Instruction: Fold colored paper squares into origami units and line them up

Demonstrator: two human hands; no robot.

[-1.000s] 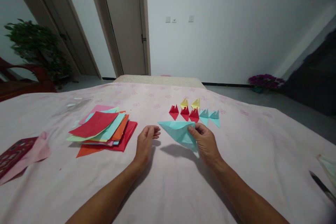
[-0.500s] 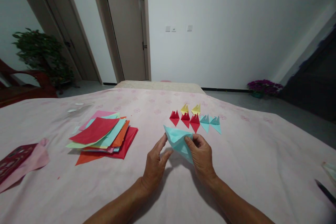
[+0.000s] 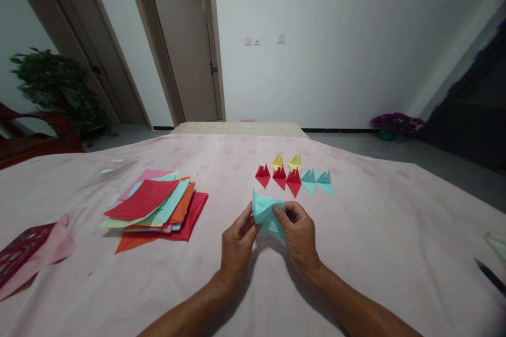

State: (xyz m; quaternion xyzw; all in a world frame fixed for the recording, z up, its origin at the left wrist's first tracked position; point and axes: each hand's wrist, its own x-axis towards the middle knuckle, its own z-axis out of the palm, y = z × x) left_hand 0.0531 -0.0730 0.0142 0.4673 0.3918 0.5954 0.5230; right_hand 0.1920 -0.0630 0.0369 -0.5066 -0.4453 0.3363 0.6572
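Note:
A light-blue sheet of origami paper (image 3: 268,214), partly folded, is held between my two hands just above the cloth. My right hand (image 3: 301,234) pinches its right side, thumb on the front face and fingers behind. At the left edge, my left hand (image 3: 237,239) grips the paper between thumb and fingers. Beyond the hands stand folded paper figures in rows: red ones (image 3: 293,181), yellow ones (image 3: 278,161) and light-blue ones (image 3: 324,183). The rear of the held paper is hidden from me.
A pile of coloured paper (image 3: 144,200) lies to the left on the pink-white tablecloth (image 3: 190,284). Farther left is a dark red packet (image 3: 23,247) with pink material beside it. A dark pointed object (image 3: 490,276) rests at the right edge.
My left hand has closed on the left edge of the light-blue paper, where its fingers were looser before. The paper has turned a little and looks narrower. The view has shifted slightly.

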